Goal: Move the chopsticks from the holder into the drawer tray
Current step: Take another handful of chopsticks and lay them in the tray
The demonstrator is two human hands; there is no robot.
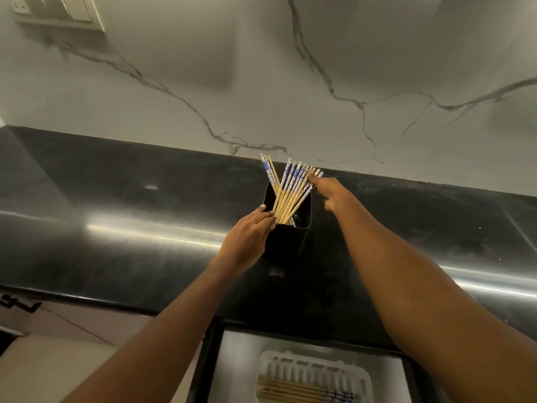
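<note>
Here, on the black counter (pixel 116 199), left fingers (pixel 263 213) grasp holder (pixel 286 242), right fingers (pixel 316 181) pinch chopsticks (pixel 287 196).

Left hand (pixel 247 239) and right hand (pixel 331 194), both forearms (pixel 436 286) bare

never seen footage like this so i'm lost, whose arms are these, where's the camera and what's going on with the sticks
No machine here: these are a person's two bare arms, filmed by one camera worn on their head, looking down. A black holder full of chopsticks stands on the dark counter. The left hand holds its near rim; the right hand touches the chopsticks' top ends, whether pinching I cannot tell. Below, an open drawer has a white tray with some chopsticks already in it.
</note>
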